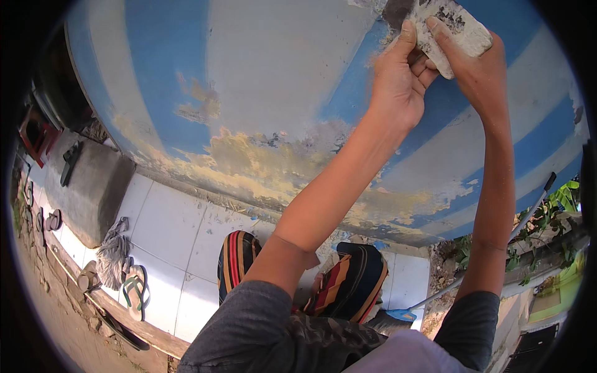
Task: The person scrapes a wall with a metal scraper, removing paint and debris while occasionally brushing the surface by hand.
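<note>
A whitish, dark-flecked chunk [459, 35], perhaps plaster or masonry, is held between both hands near the top of the view. My left hand [403, 77] has its thumb on the chunk's left edge and its fingers curled beneath. My right hand [475, 70] grips the chunk from the right, thumb across its face. Behind them stands a wall [280, 60] painted in blue and grey stripes. Its paint is worn off along the lower part, where yellowish and grey patches [261, 156] show. Beside my left hand, the wall has a dark, rough-edged bare spot [396, 11].
White floor tiles [163, 219] with paint flakes lie along the wall's foot. A concrete block [93, 186], a grey rag [113, 256] and flip-flops [134, 291] are at left. A broom with a blue head [401, 315] leans at right, near plants [517, 252].
</note>
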Available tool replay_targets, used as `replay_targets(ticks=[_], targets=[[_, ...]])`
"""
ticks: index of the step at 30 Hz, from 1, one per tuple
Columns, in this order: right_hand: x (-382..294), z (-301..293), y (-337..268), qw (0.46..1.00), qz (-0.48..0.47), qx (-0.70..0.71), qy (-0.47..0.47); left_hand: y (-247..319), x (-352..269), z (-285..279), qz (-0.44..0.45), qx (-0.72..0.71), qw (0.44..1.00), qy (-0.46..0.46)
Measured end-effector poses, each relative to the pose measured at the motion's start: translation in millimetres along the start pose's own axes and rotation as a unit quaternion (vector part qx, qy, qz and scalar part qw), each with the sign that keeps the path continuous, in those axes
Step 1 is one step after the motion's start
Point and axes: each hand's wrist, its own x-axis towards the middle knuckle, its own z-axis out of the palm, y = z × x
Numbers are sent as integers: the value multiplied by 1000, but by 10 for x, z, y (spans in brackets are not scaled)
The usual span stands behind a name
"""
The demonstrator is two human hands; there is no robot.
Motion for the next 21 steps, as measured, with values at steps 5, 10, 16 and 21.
replay_targets(ticks=[5,10,16,21], targets=[[130,83,-37,993,96,-41,-61,161,-4,-92,33,8,999,18],[-23,-68,65,993,112,-10,-26,89,-26,18,-25,13,1000,3],[0,-72,121,993,112,-30,-27,76,-28,16,-11,5,1000,2],[22,-48,78,992,111,-24,-56,111,-15,-16,-7,18,1000,1]])
